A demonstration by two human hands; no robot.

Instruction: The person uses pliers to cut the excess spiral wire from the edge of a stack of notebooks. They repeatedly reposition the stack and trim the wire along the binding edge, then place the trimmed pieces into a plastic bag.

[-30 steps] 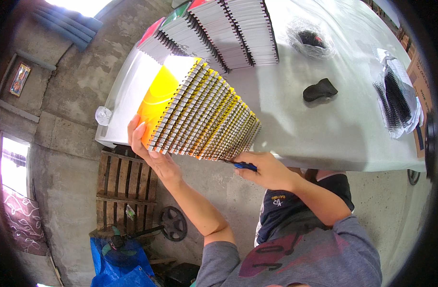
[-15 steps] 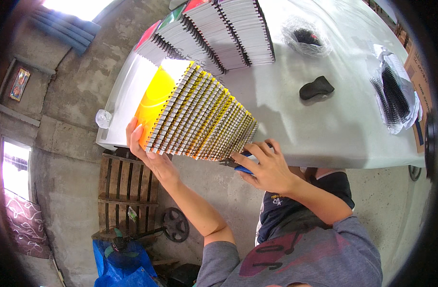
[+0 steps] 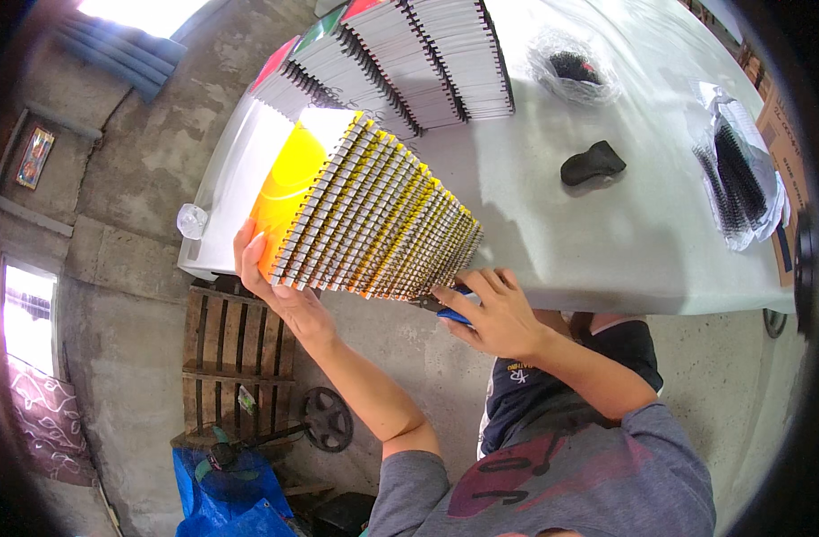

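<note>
Left of the frame's centre, a stack of yellow-orange spiral-bound notebooks point(image 3: 364, 219) sits at the edge of the white-covered table point(image 3: 624, 237). The left hand point(image 3: 288, 302) grips its lower-left corner, fingers against the orange cover. Near centre, the right hand point(image 3: 503, 313) curls loosely around blue-handled pliers point(image 3: 454, 316), fingers slightly apart; whether the tip touches the coils point(image 3: 316, 234) is hard to tell.

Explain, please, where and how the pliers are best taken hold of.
The blue handles of the pliers seem the best part to grip, coming from the right, where the right hand holds them. The dark head points left at the lower edge of the notebooks, while the handles extend toward the right.
</note>
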